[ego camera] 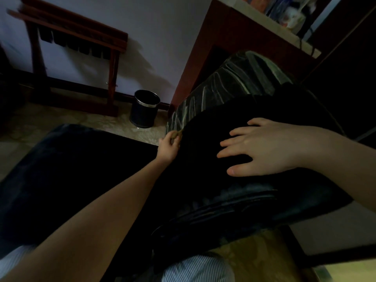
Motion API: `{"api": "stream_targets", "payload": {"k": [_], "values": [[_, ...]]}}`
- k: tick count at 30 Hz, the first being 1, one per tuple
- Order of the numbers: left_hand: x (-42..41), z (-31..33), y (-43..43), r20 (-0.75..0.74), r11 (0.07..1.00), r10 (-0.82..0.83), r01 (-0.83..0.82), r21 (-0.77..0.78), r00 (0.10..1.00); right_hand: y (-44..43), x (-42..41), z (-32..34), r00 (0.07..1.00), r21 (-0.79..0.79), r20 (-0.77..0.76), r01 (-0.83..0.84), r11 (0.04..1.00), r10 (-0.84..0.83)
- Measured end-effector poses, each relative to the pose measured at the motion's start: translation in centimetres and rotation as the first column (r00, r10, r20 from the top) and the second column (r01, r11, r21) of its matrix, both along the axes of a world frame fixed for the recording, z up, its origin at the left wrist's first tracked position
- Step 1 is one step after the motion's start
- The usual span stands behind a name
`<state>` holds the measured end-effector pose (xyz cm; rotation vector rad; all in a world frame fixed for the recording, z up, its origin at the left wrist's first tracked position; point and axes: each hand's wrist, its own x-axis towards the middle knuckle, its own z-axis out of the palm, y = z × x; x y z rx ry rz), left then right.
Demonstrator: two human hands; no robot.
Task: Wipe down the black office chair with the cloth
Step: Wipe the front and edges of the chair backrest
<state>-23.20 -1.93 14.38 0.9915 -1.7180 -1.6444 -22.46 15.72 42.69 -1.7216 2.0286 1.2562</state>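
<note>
The black office chair [203,180] fills the middle of the view, its dark backrest tilted toward me and its shiny creased seat [234,84] beyond. My left hand [168,146] grips a small brownish cloth [176,135] against the left edge of the backrest. My right hand [262,147] lies flat on the backrest with fingers spread and straight. Most of the cloth is hidden inside my left fist.
A black waste bin [144,108] with a chrome rim stands on the floor by the wall. A dark wooden rack [75,58] stands at the left wall. A reddish wooden desk [234,37] rises behind the chair. A dark mat [61,169] lies at the left.
</note>
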Motion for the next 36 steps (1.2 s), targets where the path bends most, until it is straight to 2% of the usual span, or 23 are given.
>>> {"api": "stream_targets", "payload": {"k": [4,10,13,16,19,25,31,36], "values": [[2.6,-2.6,2.5,0.063,0.996,0.023,-0.028,0.083,0.998,0.0,0.1,0.0,1.0,0.004,-0.015,-0.011,1.0,0.011],[4.8,-1.0,5.1,-0.027,0.993,-0.007,0.01,0.114,1.0,0.0,0.4,0.2,1.0,0.009,-0.023,-0.011,1.0,0.011],[4.9,2.4,6.4,-0.113,0.999,-0.025,0.029,0.034,0.993,0.1,0.5,0.2,0.999,0.02,-0.03,-0.012,1.0,0.013],[4.1,7.2,7.3,-0.195,0.986,-0.135,0.114,-0.119,0.972,0.0,0.7,0.2,0.999,0.022,-0.038,-0.018,1.0,0.019],[2.3,11.0,7.7,-0.222,0.964,-0.18,0.127,-0.234,0.958,0.0,0.7,0.1,0.999,0.021,-0.044,-0.03,0.999,0.031],[-0.9,12.3,4.8,-0.239,0.944,-0.148,0.065,-0.324,0.96,-0.2,0.4,0.2,0.999,0.035,-0.035,-0.001,0.999,0.002],[-2.6,8.8,1.1,-0.167,0.972,-0.057,0.017,-0.233,0.984,-0.3,0.2,0.0,0.999,0.037,-0.04,-0.006,0.999,0.007],[-1.7,3.1,-1.1,-0.024,0.999,-0.006,0.005,-0.037,1.0,-0.2,0.2,0.0,1.0,0.028,-0.018,0.006,1.0,-0.005]]}}
